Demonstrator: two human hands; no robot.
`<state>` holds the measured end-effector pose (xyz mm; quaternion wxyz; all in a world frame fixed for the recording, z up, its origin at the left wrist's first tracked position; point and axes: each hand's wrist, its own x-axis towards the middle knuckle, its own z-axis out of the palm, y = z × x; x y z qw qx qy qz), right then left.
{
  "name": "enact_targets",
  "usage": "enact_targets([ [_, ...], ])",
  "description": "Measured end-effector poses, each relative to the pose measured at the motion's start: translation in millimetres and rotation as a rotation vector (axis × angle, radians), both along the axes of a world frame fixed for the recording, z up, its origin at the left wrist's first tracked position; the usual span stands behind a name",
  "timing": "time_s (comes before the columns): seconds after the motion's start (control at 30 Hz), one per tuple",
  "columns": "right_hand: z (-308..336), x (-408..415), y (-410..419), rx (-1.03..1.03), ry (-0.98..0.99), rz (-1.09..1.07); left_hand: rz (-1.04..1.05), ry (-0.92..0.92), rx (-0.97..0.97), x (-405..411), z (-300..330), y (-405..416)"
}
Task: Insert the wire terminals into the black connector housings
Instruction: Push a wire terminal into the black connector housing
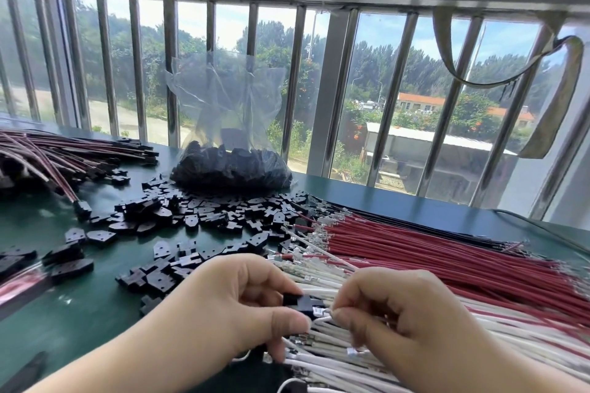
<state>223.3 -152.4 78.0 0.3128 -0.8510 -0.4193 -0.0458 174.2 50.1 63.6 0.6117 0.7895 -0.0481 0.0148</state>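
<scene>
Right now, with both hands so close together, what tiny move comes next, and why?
Probably push the white wire leftward into the black housing. The left hand grips that housing, the right hand pinches the wire, and its metal terminal sits right at the housing's opening.

Two hands (242, 300), one plastic bag (228, 124), dozens of loose black housings (191, 220), many red wires (431, 252), many white wires (335, 357)

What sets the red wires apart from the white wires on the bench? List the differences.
Colour: the red wires have dark red insulation, the white wires white.
Place: the red wires lie farther from the person, the white wires nearer, under both hands.
Handling: the right hand pinches a white wire at the black housing that the left hand holds; no red wire is held.
Shared: both lie in flat bundles with metal terminals at their left ends.
</scene>
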Motion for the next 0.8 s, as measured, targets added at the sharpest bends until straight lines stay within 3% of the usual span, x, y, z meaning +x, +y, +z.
enact_targets([
  [0.37,4.5,-4.4,3.2,0.075,0.114,0.010,-0.002,-0.048,-0.095,-3.2,0.6,-2.9],
  [0.53,3.3,-4.8,2.7,0.088,0.152,0.000,0.089,-0.099,-0.078,-3.1,1.9,-2.0],
  [0.8,4.5,-6.3,3.3,0.119,0.164,-0.008,0.058,-0.137,-0.053,-6.4,1.4,0.5],
])
